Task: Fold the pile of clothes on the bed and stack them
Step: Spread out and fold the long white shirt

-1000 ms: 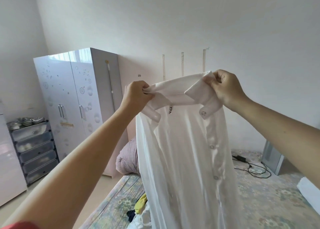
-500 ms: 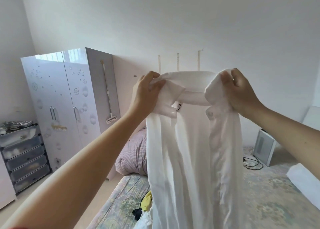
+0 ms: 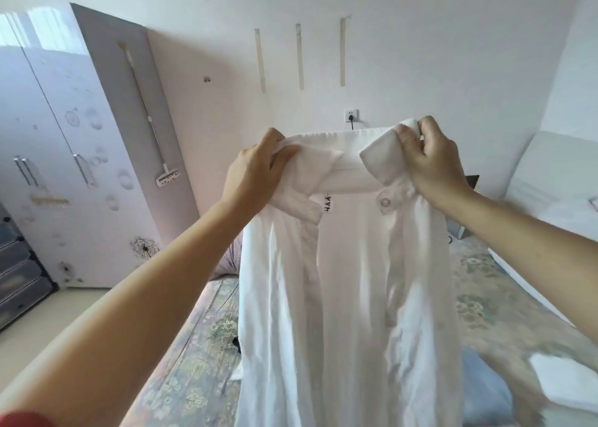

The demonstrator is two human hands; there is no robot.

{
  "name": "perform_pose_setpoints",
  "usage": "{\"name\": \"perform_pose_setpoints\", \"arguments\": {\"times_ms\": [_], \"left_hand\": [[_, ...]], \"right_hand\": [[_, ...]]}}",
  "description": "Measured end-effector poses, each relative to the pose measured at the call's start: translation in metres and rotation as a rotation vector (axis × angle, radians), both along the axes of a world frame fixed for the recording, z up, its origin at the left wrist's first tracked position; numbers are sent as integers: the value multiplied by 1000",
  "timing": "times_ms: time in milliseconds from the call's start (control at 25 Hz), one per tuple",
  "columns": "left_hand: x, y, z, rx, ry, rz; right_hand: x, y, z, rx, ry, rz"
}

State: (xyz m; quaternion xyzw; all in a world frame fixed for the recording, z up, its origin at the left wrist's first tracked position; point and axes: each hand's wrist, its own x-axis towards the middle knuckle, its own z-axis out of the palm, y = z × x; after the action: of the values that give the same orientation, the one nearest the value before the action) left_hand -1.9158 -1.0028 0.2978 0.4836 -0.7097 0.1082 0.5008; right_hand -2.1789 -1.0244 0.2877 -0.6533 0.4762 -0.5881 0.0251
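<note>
I have both hands up in front of me, gripping a white shirt (image 3: 349, 281) by its collar. My left hand (image 3: 255, 174) has its fingers curled over the left end of the collar, bunching the fabric under the thumb. My right hand (image 3: 430, 164) pinches the right collar tip between thumb and fingers, the tip sticking up just above the knuckles. The collar band stretches taut between the two hands, and a small label with dark letters shows just beneath it. A button (image 3: 385, 202) sits near the right hand on the placket. The rest of the shirt hangs straight down, open at the front, its lower part running out of view at the bottom.

Below and behind the shirt lies the bed (image 3: 194, 355), covered in a pale floral sheet. A folded white piece (image 3: 563, 381) rests on the bed to my right. A striped pillow (image 3: 233, 258) peeks out beside the shirt's left edge. On the left stands a white wardrobe (image 3: 64, 154), with a long-handled mop (image 3: 145, 116) hung on its side. A wall socket (image 3: 351, 115) sits on the wall just above the collar.
</note>
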Motion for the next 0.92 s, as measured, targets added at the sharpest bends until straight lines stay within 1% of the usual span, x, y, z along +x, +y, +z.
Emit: {"name": "perform_pose_setpoints", "arguments": {"times_ms": [80,200,400,520,640,800,920], "left_hand": [[0,-25,-23,70,-13,25],[-5,-73,-71,201,-17,70],[-9,-153,-189,431,-21,102],[-11,-187,-287,618,25,55],[-11,-194,-394,788,81,-23],[-1,-205,-509,872,-28,-54],[0,-234,-593,862,-18,-54]], "right_hand": [[2,-24,-24,24,19,-26],[3,-76,-77,121,21,-45],[13,-149,-199,413,-6,9],[12,-178,-296,575,-31,37],[6,-184,-397,698,-7,50],[3,-187,-509,774,37,39],[12,-211,-594,784,15,-14]]}}
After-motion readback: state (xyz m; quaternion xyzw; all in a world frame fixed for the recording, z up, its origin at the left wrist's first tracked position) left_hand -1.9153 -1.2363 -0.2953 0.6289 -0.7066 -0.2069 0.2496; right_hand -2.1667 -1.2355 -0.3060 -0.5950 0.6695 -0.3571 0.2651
